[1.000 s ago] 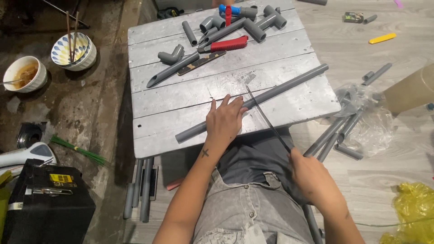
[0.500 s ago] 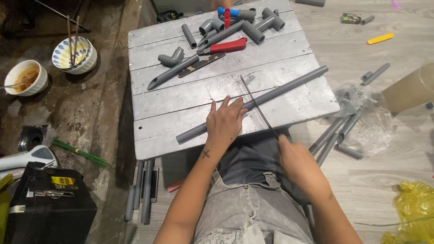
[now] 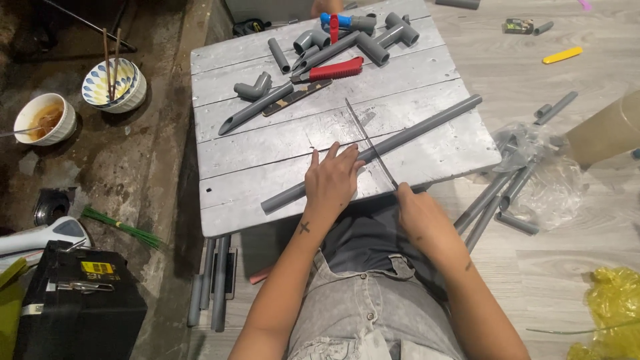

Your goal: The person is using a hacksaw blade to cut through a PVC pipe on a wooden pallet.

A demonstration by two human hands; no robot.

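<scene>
Head view, left hand (image 3: 331, 180) pinning grey pipe (image 3: 400, 138), table edge (image 3: 347, 203) near

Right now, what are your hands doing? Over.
Left hand flat on long grey pipe, pinning it to the table. Right hand grips thin saw blade laid across pipe. Nothing blocks the blade.

Long pipe (image 3: 400, 138): grey plastic, matt, smooth; thin saw blade (image 3: 369, 141) crossing it: bare metal, dull sheen. Table (image 3: 267, 143): painted wooden planks, grey, scuffed and rough; cutter handle (image 3: 343, 68) at 12 o'clock: glossy red plastic.
</scene>
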